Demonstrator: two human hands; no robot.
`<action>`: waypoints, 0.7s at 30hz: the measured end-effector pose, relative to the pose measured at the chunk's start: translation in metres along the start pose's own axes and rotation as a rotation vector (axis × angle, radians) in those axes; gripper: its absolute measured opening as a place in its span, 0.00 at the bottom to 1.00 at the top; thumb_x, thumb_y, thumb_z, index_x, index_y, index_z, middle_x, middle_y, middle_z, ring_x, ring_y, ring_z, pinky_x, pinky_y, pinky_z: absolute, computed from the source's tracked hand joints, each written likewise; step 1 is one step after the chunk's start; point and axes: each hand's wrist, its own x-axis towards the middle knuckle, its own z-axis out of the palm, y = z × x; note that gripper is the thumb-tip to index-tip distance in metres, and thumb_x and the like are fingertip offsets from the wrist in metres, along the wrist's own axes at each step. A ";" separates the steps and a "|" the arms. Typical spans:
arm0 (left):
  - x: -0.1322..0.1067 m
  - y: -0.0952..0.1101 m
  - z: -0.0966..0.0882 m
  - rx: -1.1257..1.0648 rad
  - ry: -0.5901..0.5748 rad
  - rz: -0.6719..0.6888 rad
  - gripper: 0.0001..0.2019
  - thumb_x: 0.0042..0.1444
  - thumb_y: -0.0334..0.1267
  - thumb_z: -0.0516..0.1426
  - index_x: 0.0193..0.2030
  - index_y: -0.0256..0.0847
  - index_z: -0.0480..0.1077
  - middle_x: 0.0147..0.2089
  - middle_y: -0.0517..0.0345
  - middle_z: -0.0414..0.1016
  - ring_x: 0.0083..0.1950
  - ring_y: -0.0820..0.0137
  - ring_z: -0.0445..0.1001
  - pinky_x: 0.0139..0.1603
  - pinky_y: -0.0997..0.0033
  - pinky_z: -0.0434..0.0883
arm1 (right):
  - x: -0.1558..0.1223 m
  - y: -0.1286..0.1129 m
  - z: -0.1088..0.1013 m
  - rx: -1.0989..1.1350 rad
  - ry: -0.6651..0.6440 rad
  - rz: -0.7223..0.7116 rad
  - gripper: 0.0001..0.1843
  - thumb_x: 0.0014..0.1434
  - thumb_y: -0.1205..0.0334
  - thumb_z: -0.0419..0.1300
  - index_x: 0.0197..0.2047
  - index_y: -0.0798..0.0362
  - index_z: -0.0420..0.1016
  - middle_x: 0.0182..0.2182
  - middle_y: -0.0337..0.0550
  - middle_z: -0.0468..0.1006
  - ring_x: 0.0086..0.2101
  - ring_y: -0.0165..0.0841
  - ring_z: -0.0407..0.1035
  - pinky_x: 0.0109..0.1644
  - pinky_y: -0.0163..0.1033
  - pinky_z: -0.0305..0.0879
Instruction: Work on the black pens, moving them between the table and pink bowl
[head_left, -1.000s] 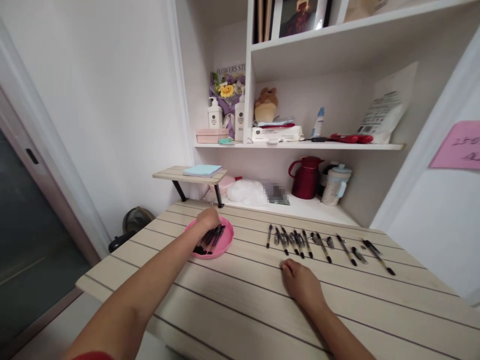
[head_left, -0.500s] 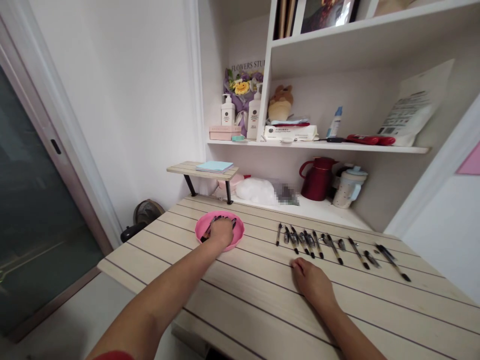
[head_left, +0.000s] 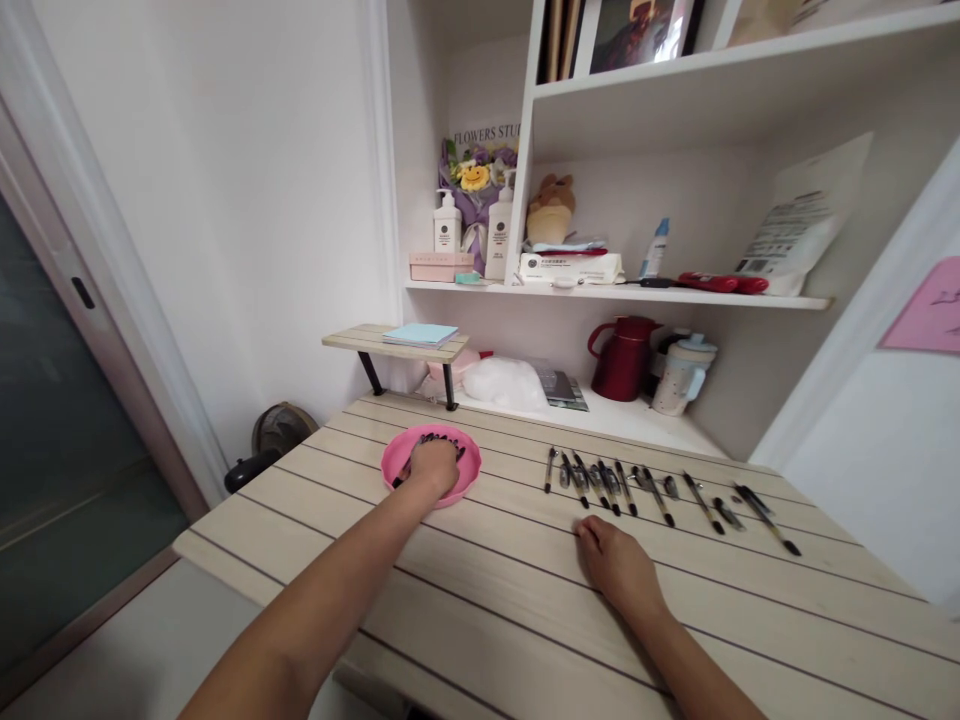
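Observation:
My left hand (head_left: 433, 465) reaches down into a pink scalloped dish (head_left: 471, 484), over several dark pens (head_left: 441, 437) lying in it. Its fingers point downward and are hidden behind the back of the hand, so their grip does not show. On the tabletop, my right hand (head_left: 611, 560) rests in a loose fist, with nothing visible in it. Just beyond it lies a row of black-and-clear pens (head_left: 651, 498), spread toward the right, with small dark pieces (head_left: 670, 487) among them too small to name.
A small raised stand (head_left: 352, 338) carrying blue paper (head_left: 421, 334) stands behind the dish. At the back are a red jug (head_left: 624, 360), a pale tumbler (head_left: 681, 378) and a white plastic bag (head_left: 506, 383). Above them runs a shelf (head_left: 675, 293) with bottles and a box.
The view has shifted slightly, moving everything a little to the left in it. My left hand stays in the dish, and my right hand still rests by the pens.

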 end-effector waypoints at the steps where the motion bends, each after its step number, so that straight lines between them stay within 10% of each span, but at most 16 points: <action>1: -0.002 0.001 -0.003 -0.053 0.005 0.018 0.06 0.47 0.33 0.54 0.29 0.33 0.71 0.35 0.41 0.74 0.43 0.55 0.71 0.40 0.63 0.66 | 0.000 0.000 0.000 0.001 -0.001 0.002 0.16 0.60 0.58 0.43 0.33 0.50 0.71 0.31 0.43 0.77 0.33 0.33 0.68 0.30 0.33 0.51; 5: -0.015 0.019 -0.002 -0.335 -0.055 0.122 0.10 0.53 0.39 0.48 0.36 0.37 0.67 0.33 0.51 0.74 0.33 0.70 0.73 0.31 0.75 0.67 | 0.002 -0.004 -0.002 0.002 0.002 0.004 0.16 0.59 0.58 0.43 0.31 0.50 0.71 0.28 0.43 0.76 0.32 0.33 0.68 0.29 0.33 0.50; 11: -0.043 0.055 0.043 -1.434 -0.567 0.043 0.11 0.45 0.43 0.55 0.28 0.38 0.59 0.23 0.61 0.68 0.22 0.78 0.67 0.24 0.79 0.63 | 0.014 -0.021 -0.009 0.251 0.037 0.009 0.18 0.58 0.57 0.43 0.27 0.54 0.68 0.26 0.47 0.74 0.28 0.32 0.67 0.29 0.33 0.54; 17: -0.069 0.064 0.079 -1.405 -0.685 -0.048 0.11 0.43 0.40 0.56 0.30 0.40 0.58 0.21 0.67 0.64 0.16 0.81 0.62 0.18 0.81 0.58 | 0.017 -0.048 -0.004 1.150 0.021 0.188 0.20 0.54 0.44 0.46 0.25 0.52 0.62 0.15 0.35 0.65 0.14 0.25 0.54 0.18 0.31 0.48; 21: -0.080 0.066 0.087 -1.318 -0.652 -0.011 0.09 0.44 0.39 0.54 0.31 0.40 0.59 0.21 0.67 0.64 0.14 0.82 0.58 0.13 0.81 0.51 | 0.009 -0.052 -0.004 1.353 0.086 0.258 0.22 0.44 0.43 0.58 0.19 0.52 0.58 0.11 0.29 0.57 0.13 0.22 0.47 0.17 0.30 0.43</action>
